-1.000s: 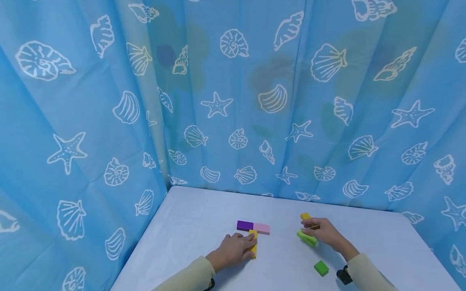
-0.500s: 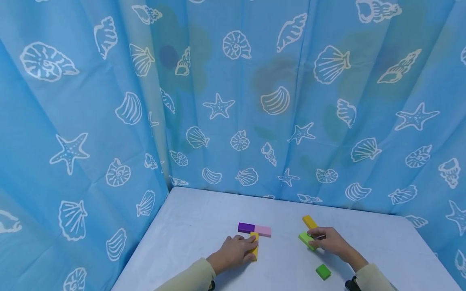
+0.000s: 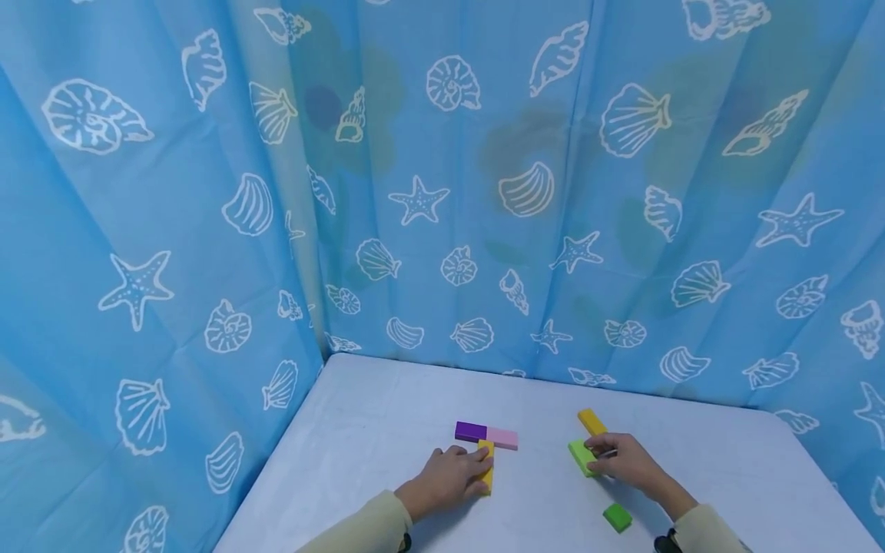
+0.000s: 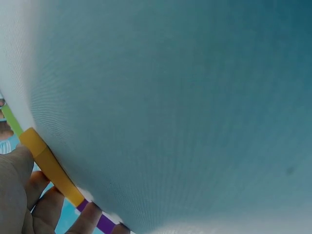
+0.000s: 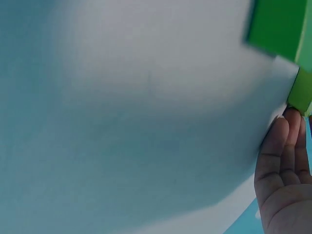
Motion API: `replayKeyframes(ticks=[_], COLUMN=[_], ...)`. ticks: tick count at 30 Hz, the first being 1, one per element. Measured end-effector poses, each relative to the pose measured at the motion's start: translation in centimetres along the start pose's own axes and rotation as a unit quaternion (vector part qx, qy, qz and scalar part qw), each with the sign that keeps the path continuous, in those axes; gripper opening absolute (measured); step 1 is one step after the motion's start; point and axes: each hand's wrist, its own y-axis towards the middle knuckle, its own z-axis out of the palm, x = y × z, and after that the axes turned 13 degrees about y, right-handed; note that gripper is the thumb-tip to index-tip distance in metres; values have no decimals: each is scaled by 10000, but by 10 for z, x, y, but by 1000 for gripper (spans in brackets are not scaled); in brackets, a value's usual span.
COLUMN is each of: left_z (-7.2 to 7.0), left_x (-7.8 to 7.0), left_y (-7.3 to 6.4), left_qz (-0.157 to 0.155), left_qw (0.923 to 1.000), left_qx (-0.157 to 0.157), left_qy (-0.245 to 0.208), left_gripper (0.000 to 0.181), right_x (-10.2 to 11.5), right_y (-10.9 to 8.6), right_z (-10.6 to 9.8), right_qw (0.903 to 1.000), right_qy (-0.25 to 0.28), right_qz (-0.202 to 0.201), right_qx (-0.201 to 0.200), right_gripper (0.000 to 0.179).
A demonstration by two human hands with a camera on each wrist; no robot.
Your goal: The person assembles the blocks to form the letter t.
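My left hand (image 3: 442, 481) holds a yellow block (image 3: 488, 481) on the white table, thumb near its close end and fingertips on its upper part. The block's far end meets the joint of a purple block (image 3: 471, 432) and a pink block (image 3: 503, 438), which lie end to end. In the left wrist view the thumb and fingers lie along the yellow block (image 4: 53, 168). To the right, my right hand (image 3: 625, 463) pinches a light green block (image 3: 579, 456) at its right side. The right wrist view has fingertips against this light green block (image 5: 301, 92).
A second yellow block (image 3: 591, 421) lies behind the light green block, partly hidden by the right hand. A small green block (image 3: 618, 517) sits nearer the front. Blue curtains (image 3: 415, 269) with shell prints stand behind and left of the table (image 3: 387, 392).
The right hand has shifted slightly right and nearer the front. The light green block, tilted before, now looks flat, and more of the second yellow block shows. The left hand keeps its place.
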Motion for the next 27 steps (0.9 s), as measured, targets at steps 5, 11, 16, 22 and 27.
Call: replayKeyframes(ticks=[5,11,16,22,27], left_z=[-1,0,-1,-1,-3], left_x=[3,2,-1,-2,-3], left_y=[0,0,0,0,-1], left_qz=[-52,6,-21,-52,-46], left_qw=[10000,10000,9999,10000,10000], left_qx=[-46,-18,32,44,49], left_qy=[53,66,110,38,14], left_gripper=[50,50,50,50,50], right_x=[8,8,10,16,19], right_y=[5,8,9,12,14], right_z=[6,14,21,25,30], right_qw=[9999,9999,9999,10000,9999], right_qy=[-51,42,-62,-47,-92], right_qz=[-80,62,0,-11,-27], right_qx=[-60,-72,103,49,-50], right_gripper=[44,49,54,53,53])
